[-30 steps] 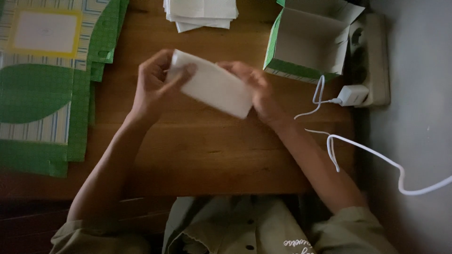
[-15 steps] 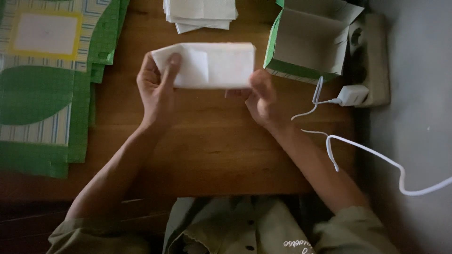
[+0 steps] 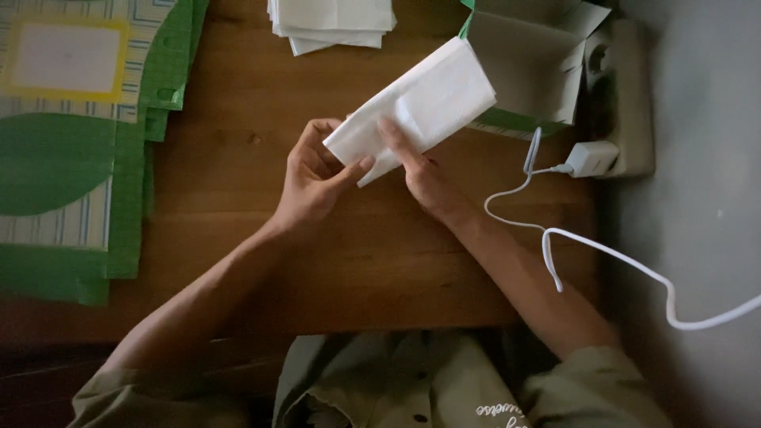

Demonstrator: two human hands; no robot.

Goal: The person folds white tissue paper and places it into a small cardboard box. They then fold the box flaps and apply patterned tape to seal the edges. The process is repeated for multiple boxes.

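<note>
A folded white paper piece [image 3: 424, 103] is held above the wooden table [image 3: 365, 254], tilted with its far end up toward the open box. My left hand [image 3: 317, 178] pinches its lower left corner between thumb and fingers. My right hand [image 3: 420, 170] grips its lower edge, with fingers over the front face. An open green and white carton box [image 3: 527, 63] stands just behind the paper's upper end.
A stack of folded white papers [image 3: 333, 20] lies at the table's far edge. Flat green printed carton sheets [image 3: 71, 143] cover the left side. A white charger [image 3: 590, 157] with a looping cable [image 3: 602, 254] sits in a power strip [image 3: 630, 95] at right.
The paper has turned from lying level between my hands to tilting up toward the box at right. Both hands have moved closer together at its lower left end.
</note>
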